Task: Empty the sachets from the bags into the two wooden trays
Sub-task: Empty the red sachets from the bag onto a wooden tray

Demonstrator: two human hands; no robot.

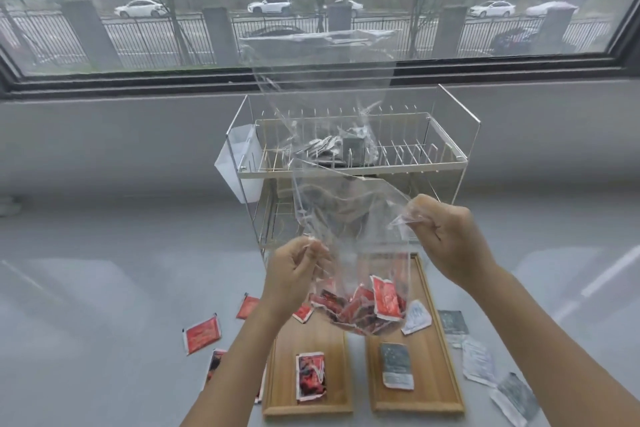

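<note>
While both hands pinch the clear plastic bag [349,246] in the air, its load of red sachets [363,305] hangs at the bottom, directly below the fingers and between the two wrists. The left hand [294,274] has its fingertips closed on the left side of the bag, and the right hand [446,236], held a little higher, is closed as a fist on the right upper edge. The long axis of the bag runs nearly vertical, with the mouth end up and the closed end pointing down. This means the sachets cannot fall out yet; in my judgement the bag must first be turned over.

The heap of sachets hangs above the far ends of the two wooden trays, over the gap between the left tray [308,402] and the right tray [433,388]. The left hand is nearer to the left tray, which carries one red sachet [311,376]. The right tray carries a grey sachet [396,366] and a white one [417,317] at its far end. More sachets lie on the table [104,322] outside both trays, red ones by the left edge of the left tray, pale ones by the right edge of the right tray. A wire rack [346,163] stands behind.
</note>
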